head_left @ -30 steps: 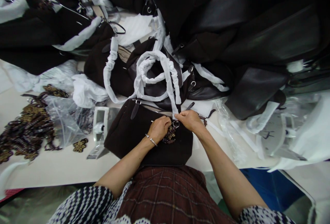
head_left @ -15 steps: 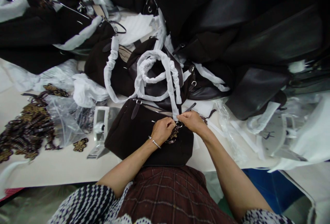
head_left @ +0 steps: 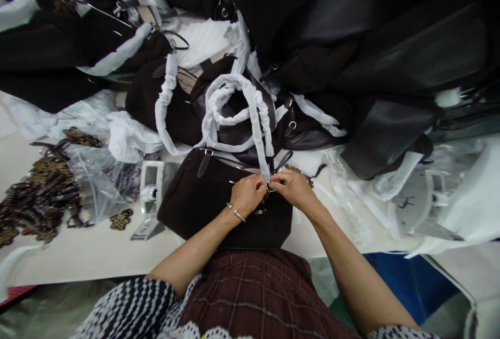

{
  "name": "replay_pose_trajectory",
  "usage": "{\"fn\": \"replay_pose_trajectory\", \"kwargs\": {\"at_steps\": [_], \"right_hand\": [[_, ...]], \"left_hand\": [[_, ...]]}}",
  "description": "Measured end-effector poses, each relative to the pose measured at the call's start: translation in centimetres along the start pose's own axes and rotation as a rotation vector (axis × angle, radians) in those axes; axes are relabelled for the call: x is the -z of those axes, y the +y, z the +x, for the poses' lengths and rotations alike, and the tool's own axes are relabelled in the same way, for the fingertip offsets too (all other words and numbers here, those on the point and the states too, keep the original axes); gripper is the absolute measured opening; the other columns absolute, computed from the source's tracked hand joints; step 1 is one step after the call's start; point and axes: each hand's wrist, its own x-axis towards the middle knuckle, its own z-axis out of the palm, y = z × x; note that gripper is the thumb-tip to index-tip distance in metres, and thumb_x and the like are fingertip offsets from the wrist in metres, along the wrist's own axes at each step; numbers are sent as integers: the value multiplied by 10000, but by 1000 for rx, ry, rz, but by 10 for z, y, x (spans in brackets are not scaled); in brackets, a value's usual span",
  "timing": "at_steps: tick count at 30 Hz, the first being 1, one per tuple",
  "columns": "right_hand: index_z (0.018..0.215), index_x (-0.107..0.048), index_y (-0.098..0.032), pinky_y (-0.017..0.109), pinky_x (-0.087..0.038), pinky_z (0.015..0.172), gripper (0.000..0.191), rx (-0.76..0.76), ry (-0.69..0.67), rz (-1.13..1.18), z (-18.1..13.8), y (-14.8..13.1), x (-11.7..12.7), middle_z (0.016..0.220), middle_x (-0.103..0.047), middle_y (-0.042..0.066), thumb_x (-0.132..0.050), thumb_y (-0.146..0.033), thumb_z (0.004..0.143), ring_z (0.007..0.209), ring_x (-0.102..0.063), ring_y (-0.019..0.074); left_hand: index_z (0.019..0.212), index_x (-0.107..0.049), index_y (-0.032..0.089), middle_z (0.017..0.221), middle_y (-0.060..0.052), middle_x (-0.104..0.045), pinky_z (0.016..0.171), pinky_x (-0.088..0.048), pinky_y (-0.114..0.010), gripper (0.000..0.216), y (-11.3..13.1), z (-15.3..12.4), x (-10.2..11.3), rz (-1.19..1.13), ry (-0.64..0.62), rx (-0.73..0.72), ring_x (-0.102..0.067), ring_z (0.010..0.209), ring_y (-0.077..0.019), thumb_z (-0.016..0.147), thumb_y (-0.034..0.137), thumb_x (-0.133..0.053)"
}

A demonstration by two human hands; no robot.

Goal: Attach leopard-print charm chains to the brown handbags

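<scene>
Head view: dark bag (head_left: 211, 198) between bead heap (head_left: 39, 193) and plastic (head_left: 344, 188)

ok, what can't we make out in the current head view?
All head view:
- Whether the white-wrapped strap is joined to the metal ring: covered by fingertips of the left hand and right hand.
- Silver marking on the near dark bag: too small and blurred.
- Number of dark bags at the back: top edge crops them, outlines merge.
</scene>
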Motion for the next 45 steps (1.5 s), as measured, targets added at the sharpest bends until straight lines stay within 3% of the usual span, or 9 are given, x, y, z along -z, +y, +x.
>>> {"fn": "replay_pose_trajectory", "kwargs": {"at_steps": [6,14,23,30,33,37,41,45], "right_hand": [[617,-670,-192,230,-354,625,251,-73,-4,-127,11,-13,-2,675,-643,6,-584,-324,812,656,-557,132],[520,-597,-185,229,-297,546,341,-165,-64,-48,20,-9,-3,498,-489,-39,-546,-370,802,549,-487,111],[751,-721,-196,219,-386,642,176,-56,-192,106,19,7,3,736,-682,-23,-550,-235,766,697,-584,133],[787,-712,-199,214,-395,620,150,-93,-212,178,17,8,4,709,-664,-33,-572,-212,735,654,-573,118],[795,-697,-200,205,-372,567,131,-120,-191,155,16,5,1,668,-635,-44,-594,-208,714,598,-543,103],[829,-695,-204,210,-371,551,146,-195,-170,111,13,1,-5,649,-642,-40,-599,-212,719,570,-537,104],[923,-703,-208,229,-402,604,212,-229,-63,7,6,-5,-9,678,-675,-17,-570,-207,758,607,-580,128],[1009,-706,-222,264,-430,702,276,-167,14,-203,-2,-9,-10,772,-717,29,-526,-205,801,728,-642,177]], "left_hand": [[700,-626,216,742,-9,-661,625,-348,-234,175,-4,-1,3,25,-49,8,-573,681,-152,829,236,-510],[713,-638,231,779,-21,-664,610,-338,-248,201,-4,2,11,140,-37,-63,-594,725,-176,856,239,-496],[814,-669,217,864,-67,-687,621,-349,-263,218,5,3,5,264,-32,-50,-618,724,-200,894,316,-491],[723,-652,204,733,-35,-677,597,-332,-249,192,-6,3,1,132,17,15,-606,668,-170,862,275,-541],[737,-644,201,742,-19,-678,614,-346,-235,186,-8,3,0,79,7,-2,-605,674,-147,856,179,-504],[784,-651,211,794,-34,-692,643,-369,-252,216,-4,4,-3,214,-1,1,-628,725,-172,888,208,-462],[846,-657,228,871,-52,-703,629,-375,-273,268,-1,8,-8,351,-3,48,-645,752,-207,927,276,-407],[852,-649,240,878,-36,-698,639,-373,-267,242,-2,13,-12,322,-6,34,-639,786,-195,926,272,-421]]}}
